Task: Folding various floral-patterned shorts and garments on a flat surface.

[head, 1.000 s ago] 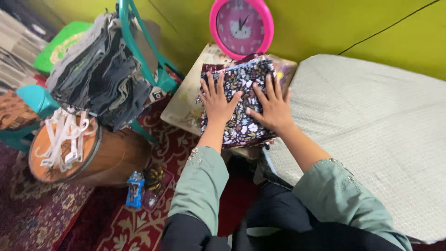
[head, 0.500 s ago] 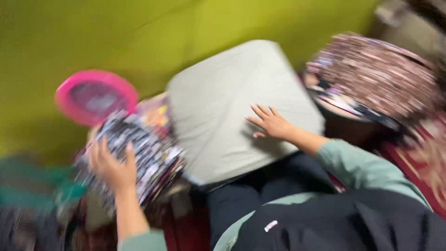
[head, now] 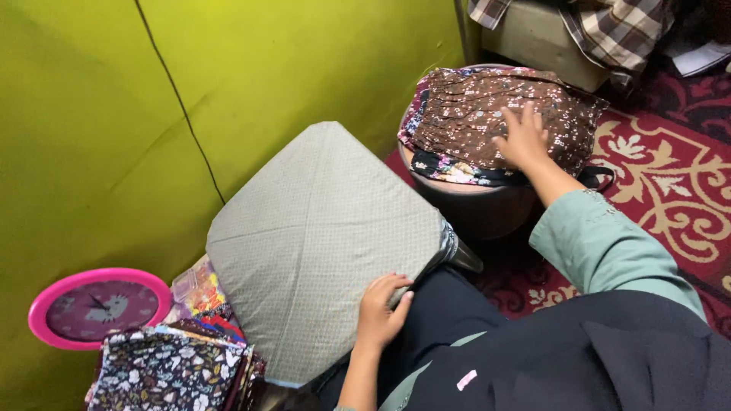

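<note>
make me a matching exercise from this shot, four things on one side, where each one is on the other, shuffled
Things:
1. right hand
2. left hand
3. pink clock
4. plaid cloth

Places:
A. leaning on the green wall, bottom left
B. at the near edge of the grey padded board
C. draped at the top right
D. on the brown dotted fabric pile

Pairs: 1-D, 2-B, 3-A, 4-C
</note>
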